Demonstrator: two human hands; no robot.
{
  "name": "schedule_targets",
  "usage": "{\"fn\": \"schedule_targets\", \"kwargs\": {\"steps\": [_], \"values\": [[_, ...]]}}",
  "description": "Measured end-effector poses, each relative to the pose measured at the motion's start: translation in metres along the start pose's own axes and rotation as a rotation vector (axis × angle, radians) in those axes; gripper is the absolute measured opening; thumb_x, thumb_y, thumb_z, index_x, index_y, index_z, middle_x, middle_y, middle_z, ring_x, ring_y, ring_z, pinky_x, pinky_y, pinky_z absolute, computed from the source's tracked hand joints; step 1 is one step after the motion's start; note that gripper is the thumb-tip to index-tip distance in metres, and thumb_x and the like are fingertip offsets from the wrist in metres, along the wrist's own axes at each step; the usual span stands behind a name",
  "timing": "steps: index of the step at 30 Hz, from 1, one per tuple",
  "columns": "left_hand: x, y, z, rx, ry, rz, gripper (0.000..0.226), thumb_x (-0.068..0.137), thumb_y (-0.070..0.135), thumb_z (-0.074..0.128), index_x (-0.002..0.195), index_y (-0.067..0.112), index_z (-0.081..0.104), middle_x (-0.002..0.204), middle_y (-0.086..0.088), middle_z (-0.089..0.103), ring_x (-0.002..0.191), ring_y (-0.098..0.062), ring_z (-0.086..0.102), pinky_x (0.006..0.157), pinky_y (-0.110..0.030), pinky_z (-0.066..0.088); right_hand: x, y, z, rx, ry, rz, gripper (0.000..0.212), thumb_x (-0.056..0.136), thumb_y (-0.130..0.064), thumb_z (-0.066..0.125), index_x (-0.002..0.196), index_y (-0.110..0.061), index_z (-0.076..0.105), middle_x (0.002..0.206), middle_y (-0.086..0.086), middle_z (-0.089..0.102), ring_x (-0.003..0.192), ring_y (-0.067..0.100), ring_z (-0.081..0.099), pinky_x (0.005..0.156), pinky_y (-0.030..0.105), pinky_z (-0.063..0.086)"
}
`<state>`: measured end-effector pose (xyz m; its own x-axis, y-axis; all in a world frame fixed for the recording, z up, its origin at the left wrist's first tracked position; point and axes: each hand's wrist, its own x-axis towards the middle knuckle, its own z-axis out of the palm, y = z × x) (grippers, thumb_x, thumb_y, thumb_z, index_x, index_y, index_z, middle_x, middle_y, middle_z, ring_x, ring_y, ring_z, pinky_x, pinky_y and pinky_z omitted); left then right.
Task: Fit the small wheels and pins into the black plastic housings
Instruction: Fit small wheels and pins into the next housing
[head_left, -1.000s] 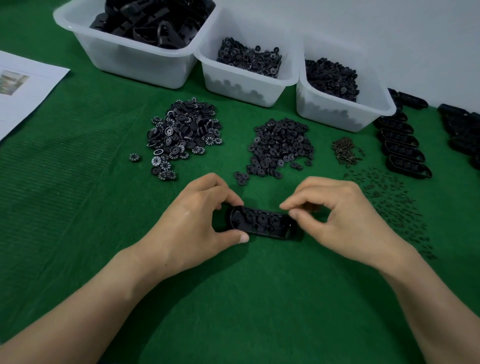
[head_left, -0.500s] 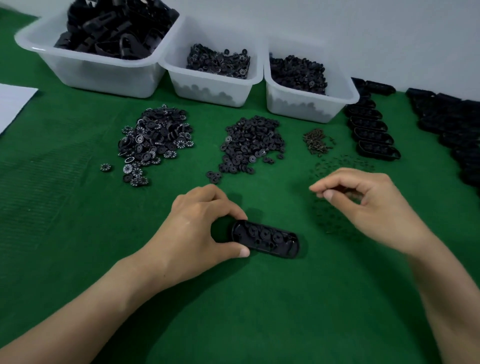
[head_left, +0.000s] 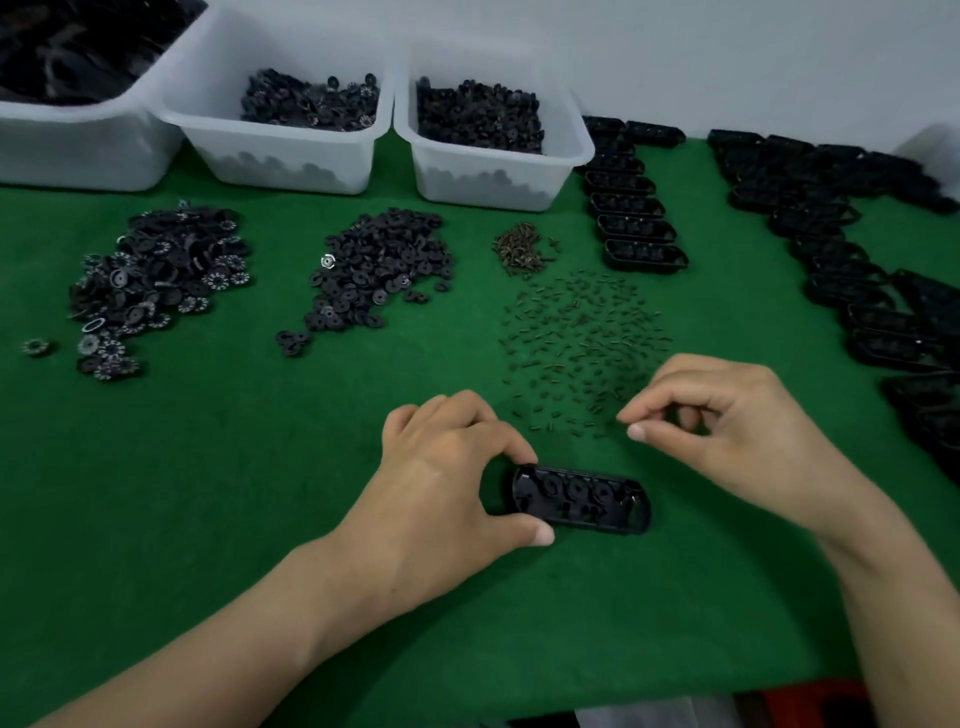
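1. Green felt table (head_left: 208, 519), white plastic tubs (head_left: 291, 156) along the far edge, rows of filled black housings (head_left: 639, 228) far right. None of it's in my way.
2. Two heaps of small black wheels (head_left: 379, 270) sit far left, well apart from my work.
3. Scatter of tiny dark pins (head_left: 576, 332): my right hand (head_left: 737, 431) hovers at its near edge.
4. The oval black plastic housing (head_left: 582, 499) lies near-left of that hand, long axis left-to-right, wheels inside. My left hand (head_left: 441, 483) clamps its left end.
5. Right thumb and forefinger are almost together, and I can't tell if there's a pin between them.
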<state>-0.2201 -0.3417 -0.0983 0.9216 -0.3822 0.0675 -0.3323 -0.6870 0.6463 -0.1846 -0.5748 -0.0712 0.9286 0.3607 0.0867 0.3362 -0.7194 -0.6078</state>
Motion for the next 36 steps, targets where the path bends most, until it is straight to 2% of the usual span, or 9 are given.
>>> {"fn": "schedule_targets", "kwargs": {"steps": [2, 4, 10, 14, 17, 21, 25, 32, 36], "values": [[0.001, 0.003, 0.004, -0.004, 0.000, -0.001, 0.041, 0.059, 0.061, 0.066, 0.094, 0.042, 0.055, 0.093, 0.023, 0.040, 0.091, 0.009, 0.028, 0.089, -0.017, 0.014, -0.001, -0.003, 0.004, -0.076, -0.031, -0.059, 0.012, 0.072, -0.012, 0.075, 0.075, -0.023, 0.073, 0.072, -0.012, 0.060, 0.063, 0.000, 0.052, 0.056, 0.005, 0.037], [0.000, 0.003, 0.006, -0.016, 0.003, -0.004, 0.041, 0.057, 0.061, 0.066, 0.092, 0.043, 0.054, 0.093, 0.023, 0.041, 0.103, 0.013, 0.023, 0.088, -0.018, 0.015, 0.003, -0.004, 0.008, -0.145, -0.057, -0.091, 0.009, 0.073, -0.012, 0.075, 0.077, -0.019, 0.074, 0.073, -0.015, 0.058, 0.068, -0.006, 0.053, 0.060, 0.004, 0.036], [-0.001, 0.002, 0.008, -0.018, 0.013, 0.001, 0.047, 0.054, 0.062, 0.067, 0.094, 0.040, 0.057, 0.095, 0.022, 0.043, 0.108, 0.013, 0.022, 0.093, -0.013, 0.017, 0.012, -0.005, 0.010, -0.249, -0.149, -0.058, 0.003, 0.077, -0.022, 0.072, 0.079, -0.024, 0.071, 0.076, -0.015, 0.057, 0.071, 0.005, 0.055, 0.066, 0.025, 0.044], [-0.001, 0.002, 0.009, -0.012, 0.028, -0.007, 0.049, 0.055, 0.069, 0.061, 0.094, 0.039, 0.057, 0.094, 0.022, 0.044, 0.105, 0.009, 0.030, 0.095, -0.010, 0.014, 0.011, -0.006, 0.009, -0.299, -0.175, -0.074, 0.005, 0.078, -0.019, 0.068, 0.074, -0.022, 0.067, 0.074, -0.013, 0.057, 0.068, 0.000, 0.052, 0.065, 0.020, 0.040], [-0.001, 0.003, 0.009, -0.020, 0.038, -0.013, 0.051, 0.054, 0.072, 0.054, 0.092, 0.038, 0.058, 0.093, 0.022, 0.044, 0.098, 0.006, 0.037, 0.094, -0.014, 0.016, 0.002, -0.010, 0.008, -0.182, -0.086, -0.099, 0.009, 0.076, -0.016, 0.067, 0.070, -0.022, 0.064, 0.070, -0.015, 0.055, 0.067, 0.001, 0.051, 0.060, 0.010, 0.036], [-0.001, 0.003, 0.010, 0.006, 0.041, -0.015, 0.057, 0.053, 0.076, 0.061, 0.093, 0.035, 0.062, 0.092, 0.019, 0.046, 0.093, 0.000, 0.041, 0.092, -0.017, 0.019, -0.008, -0.024, 0.024, 0.068, -0.076, -0.203, 0.003, 0.075, -0.016, 0.069, 0.074, -0.019, 0.069, 0.073, -0.009, 0.058, 0.071, 0.007, 0.055, 0.065, 0.016, 0.042], [-0.001, 0.003, 0.010, 0.000, 0.043, -0.018, 0.048, 0.056, 0.064, 0.071, 0.093, 0.035, 0.062, 0.092, 0.019, 0.046, 0.094, 0.003, 0.039, 0.094, -0.012, 0.017, -0.009, -0.022, 0.034, 0.094, -0.077, -0.185, 0.006, 0.075, -0.013, 0.074, 0.078, -0.018, 0.073, 0.076, -0.004, 0.058, 0.074, 0.010, 0.056, 0.068, 0.032, 0.047], [-0.002, 0.003, 0.010, -0.003, 0.053, -0.020, 0.048, 0.055, 0.067, 0.069, 0.092, 0.036, 0.061, 0.092, 0.020, 0.046, 0.094, 0.004, 0.037, 0.095, -0.011, 0.016, -0.011, -0.019, 0.037, 0.155, -0.057, -0.177, 0.004, 0.076, -0.016, 0.071, 0.078, -0.019, 0.073, 0.076, -0.005, 0.057, 0.072, 0.010, 0.056, 0.065, 0.025, 0.045], [-0.002, 0.003, 0.010, -0.006, 0.046, -0.019, 0.047, 0.057, 0.065, 0.069, 0.092, 0.035, 0.062, 0.092, 0.018, 0.047, 0.093, 0.002, 0.038, 0.095, -0.012, 0.016, -0.011, -0.019, 0.040, 0.134, -0.060, -0.179, 0.004, 0.076, -0.016, 0.071, 0.078, -0.019, 0.073, 0.076, -0.005, 0.057, 0.072, 0.010, 0.055, 0.066, 0.030, 0.046]]}}
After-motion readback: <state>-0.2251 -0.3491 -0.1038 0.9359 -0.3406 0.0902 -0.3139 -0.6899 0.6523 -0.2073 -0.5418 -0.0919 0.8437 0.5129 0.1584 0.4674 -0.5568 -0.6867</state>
